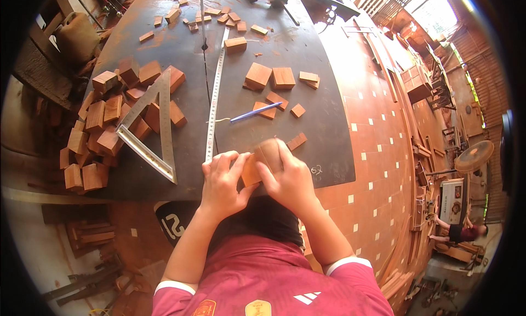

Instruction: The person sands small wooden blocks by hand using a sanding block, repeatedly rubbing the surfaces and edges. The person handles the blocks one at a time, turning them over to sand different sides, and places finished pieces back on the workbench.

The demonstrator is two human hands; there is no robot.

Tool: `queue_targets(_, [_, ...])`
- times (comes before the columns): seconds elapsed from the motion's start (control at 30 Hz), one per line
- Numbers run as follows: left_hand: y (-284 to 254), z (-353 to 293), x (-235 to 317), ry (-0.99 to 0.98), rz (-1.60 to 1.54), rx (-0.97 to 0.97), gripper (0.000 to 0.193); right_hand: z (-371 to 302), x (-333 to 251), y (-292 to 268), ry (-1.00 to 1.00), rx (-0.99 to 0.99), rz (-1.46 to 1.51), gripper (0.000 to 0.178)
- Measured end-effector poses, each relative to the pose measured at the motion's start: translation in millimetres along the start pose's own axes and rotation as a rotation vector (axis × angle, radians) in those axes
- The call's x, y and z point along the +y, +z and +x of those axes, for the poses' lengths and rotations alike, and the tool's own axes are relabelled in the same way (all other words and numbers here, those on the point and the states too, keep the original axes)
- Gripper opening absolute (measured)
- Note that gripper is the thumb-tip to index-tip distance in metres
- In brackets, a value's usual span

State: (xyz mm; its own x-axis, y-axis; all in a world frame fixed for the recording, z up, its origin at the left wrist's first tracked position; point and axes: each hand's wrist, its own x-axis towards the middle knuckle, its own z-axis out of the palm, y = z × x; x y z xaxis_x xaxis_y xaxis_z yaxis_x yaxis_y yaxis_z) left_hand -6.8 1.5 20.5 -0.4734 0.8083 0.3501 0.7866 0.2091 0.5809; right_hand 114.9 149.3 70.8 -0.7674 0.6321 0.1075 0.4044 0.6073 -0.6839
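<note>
As hands (pixel 223 187) (pixel 289 179) grip it, the wood (pixel 251 172) shows orange and brown.

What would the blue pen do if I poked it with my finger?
The blue pen would probably roll or swivel easily, since it looks long and slim. It seems to lie partly across a small wooden block, so it might slip off onto the dark table. It would likely feel light and stiff, being thin and straight.

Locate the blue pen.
In the head view, the blue pen lies right of the long ruler, crossing a small wooden block.
</note>
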Motion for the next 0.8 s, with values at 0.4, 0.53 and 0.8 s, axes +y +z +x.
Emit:
queue_targets(0.4, [0.3, 1.5, 2.1, 0.014, -0.004, 0.022, 0.070, 0.2, 6.5, 8.1, 0.015, 0.051, 0.025, 0.069])
queue_targets(0.53, [-0.9, 1.5, 1.3, 0.008, -0.010, 0.022, 0.072, -27.7, -0.6, -6.5, -0.051, 0.021, -0.076, 0.071])
queue_targets(0.8, [-2.1, -1.8, 2.5, -0.008, -0.009, 0.011, 0.075, -31.4, 13.3, -21.5, -0.022, 0.004, 0.014, 0.062])
